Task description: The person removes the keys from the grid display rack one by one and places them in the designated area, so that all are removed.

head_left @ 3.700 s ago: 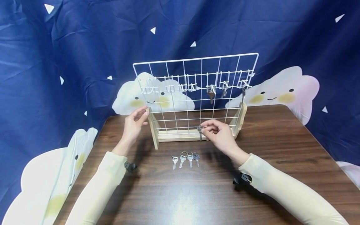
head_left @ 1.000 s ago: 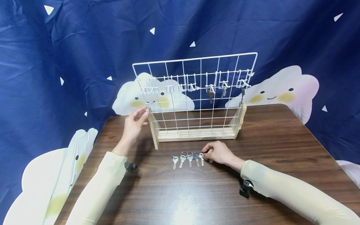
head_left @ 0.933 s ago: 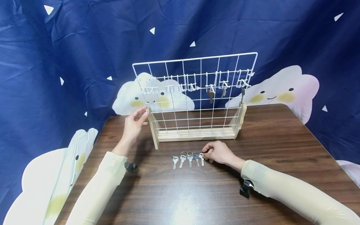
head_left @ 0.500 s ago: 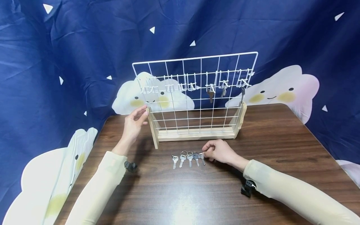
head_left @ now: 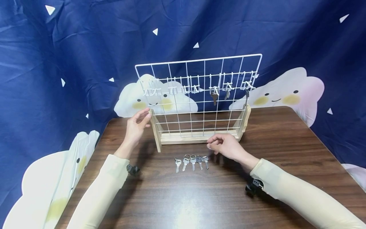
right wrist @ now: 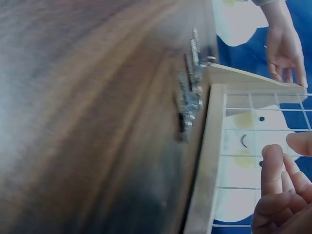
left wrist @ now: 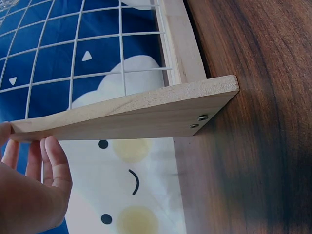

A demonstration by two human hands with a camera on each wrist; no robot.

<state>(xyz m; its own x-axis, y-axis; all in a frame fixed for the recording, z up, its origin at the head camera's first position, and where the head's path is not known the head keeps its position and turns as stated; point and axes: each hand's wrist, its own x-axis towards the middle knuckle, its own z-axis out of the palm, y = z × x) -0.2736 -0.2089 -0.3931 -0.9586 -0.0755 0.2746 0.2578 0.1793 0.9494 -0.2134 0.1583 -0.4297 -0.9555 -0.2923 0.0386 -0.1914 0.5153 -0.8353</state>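
In the head view, my left hand (head_left: pixel 135 128) pinches the upper end of the wooden side panel (head_left: pixel 156 132) that supports a white wire grid rack (head_left: pixel 198 59). The left wrist view shows thumb and fingers on either side of that panel's tip. My right hand (head_left: pixel 227 147) hovers in front of the rack's wooden base, fingers loosely bent and holding nothing. Just below it lies a silver key (head_left: pixel 205 162), rightmost in a row of several keys with rings (head_left: pixel 186 162) on the table. Three more keys hang from hooks on the rack's right half, one of them brownish (head_left: pixel 214 96).
White wire hooks (head_left: pixel 172 90) without keys line the rack's left half. The dark wooden table (head_left: pixel 183 197) extends toward me and to both sides. A blue curtain with cloud faces (head_left: pixel 286 38) hangs behind the rack.
My right hand has brought a key from the rack's base down to the table, set it at the row's right end and let go. It has since risen toward the rack. The left stays put.
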